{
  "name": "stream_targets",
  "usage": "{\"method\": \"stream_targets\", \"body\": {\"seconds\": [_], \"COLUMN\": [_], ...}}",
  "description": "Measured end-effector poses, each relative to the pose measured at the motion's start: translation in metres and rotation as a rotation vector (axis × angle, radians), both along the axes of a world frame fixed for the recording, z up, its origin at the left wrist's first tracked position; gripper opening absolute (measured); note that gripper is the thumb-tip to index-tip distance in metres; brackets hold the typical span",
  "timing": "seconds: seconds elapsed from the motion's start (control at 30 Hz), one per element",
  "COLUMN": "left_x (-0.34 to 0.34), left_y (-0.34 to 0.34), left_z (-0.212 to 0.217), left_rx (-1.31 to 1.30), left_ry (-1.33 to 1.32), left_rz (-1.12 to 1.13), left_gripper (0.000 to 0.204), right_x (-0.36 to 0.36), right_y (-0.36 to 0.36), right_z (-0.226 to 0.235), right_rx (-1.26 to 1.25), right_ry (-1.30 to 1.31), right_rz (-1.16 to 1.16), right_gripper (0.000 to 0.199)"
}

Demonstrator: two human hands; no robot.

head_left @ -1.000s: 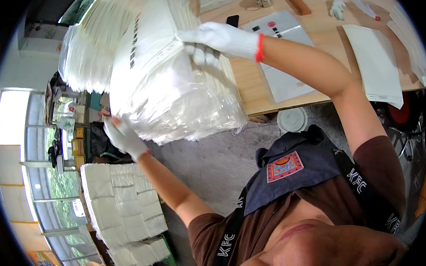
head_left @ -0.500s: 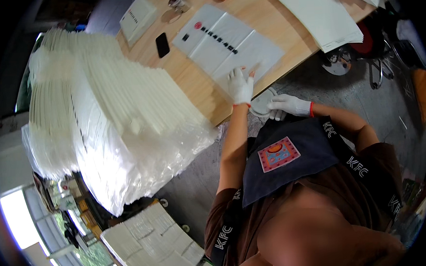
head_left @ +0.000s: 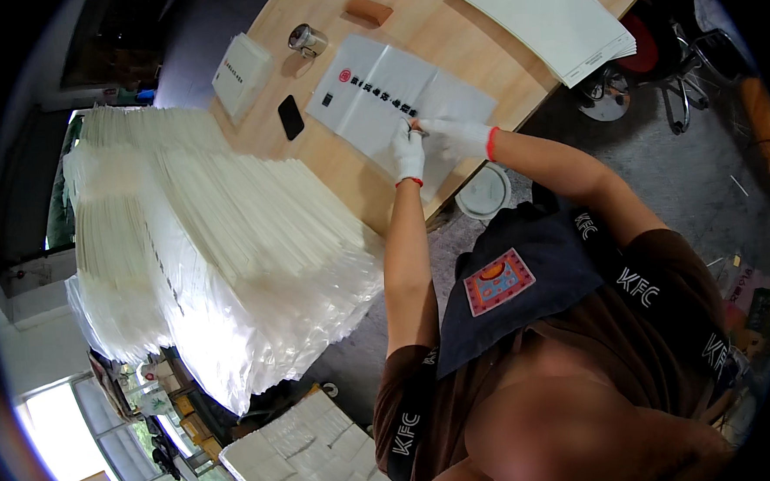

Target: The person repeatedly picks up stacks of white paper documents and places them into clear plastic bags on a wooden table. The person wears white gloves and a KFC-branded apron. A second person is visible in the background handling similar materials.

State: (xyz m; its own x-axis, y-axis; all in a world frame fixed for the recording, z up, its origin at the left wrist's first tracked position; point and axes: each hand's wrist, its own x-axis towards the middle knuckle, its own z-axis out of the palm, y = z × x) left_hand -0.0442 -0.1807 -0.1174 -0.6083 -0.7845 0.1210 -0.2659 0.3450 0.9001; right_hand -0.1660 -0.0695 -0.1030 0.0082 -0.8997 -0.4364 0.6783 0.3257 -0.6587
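A printed, translucent plastic bag (head_left: 368, 85) lies flat on the wooden table, with a red round mark and a row of dark characters. Over its near part, my left hand (head_left: 408, 156) in a white glove with a red cuff has its fingertips pinched together. What sits between them, if anything, is too small to make out. My right hand (head_left: 456, 139), gloved the same way, reaches in from the right so that its fingers meet the left fingertips. Motion smears the right fingers, and their grip is unclear.
Tall stacks of whitish sheets in clear plastic (head_left: 227, 223) stand left of the wooden table (head_left: 517, 103). On it are a phone (head_left: 291, 117), a glass jar (head_left: 307, 41), a white pack (head_left: 242, 76), a brown block (head_left: 368, 11) and large white sheets (head_left: 548, 23). A round lidded bucket (head_left: 484, 192) stands below its edge.
My right hand has moved from in front of my apron up and left over the bag, meeting the left. My left fingers, spread before, are now drawn together. The view has shifted slightly.
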Motion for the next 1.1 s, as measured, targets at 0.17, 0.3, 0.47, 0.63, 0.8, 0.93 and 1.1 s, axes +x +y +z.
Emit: {"method": "stream_targets", "body": {"seconds": [0.17,0.3,0.47,0.63,0.8,0.93,1.1], "left_x": [-0.002,0.006,-0.037,-0.025,-0.035,-0.029,-0.065], "left_y": [-0.017,-0.006,0.052,0.172,0.156,0.092,0.079], "left_z": [0.09,0.136,0.12,0.157,0.118,0.077,0.064], "left_rx": [0.401,0.381,-0.156,-0.717,-0.518,-0.303,0.072], "left_ry": [0.642,0.529,0.155,-0.014,-0.226,-0.139,-0.086], "left_rz": [0.212,0.086,-0.132,-0.537,-0.36,-0.192,-0.183], "left_gripper": [0.013,0.015,0.015,0.03,0.023,0.02,0.018], "right_x": [-0.029,-0.068,-0.034,-0.029,-0.054,-0.096,-0.193], "right_y": [0.005,0.047,0.029,0.071,0.074,0.152,0.197], "right_z": [0.003,0.022,0.029,-0.018,-0.02,0.025,0.018], "right_rx": [-0.002,0.119,-0.127,-0.837,-0.419,-0.178,0.022], "right_ry": [0.602,1.396,1.007,1.429,1.853,1.998,2.405], "right_rz": [0.013,0.323,-0.075,-0.326,0.4,-0.118,-0.178], "right_gripper": [0.038,0.04,0.034,0.033,0.03,0.022,0.043]}}
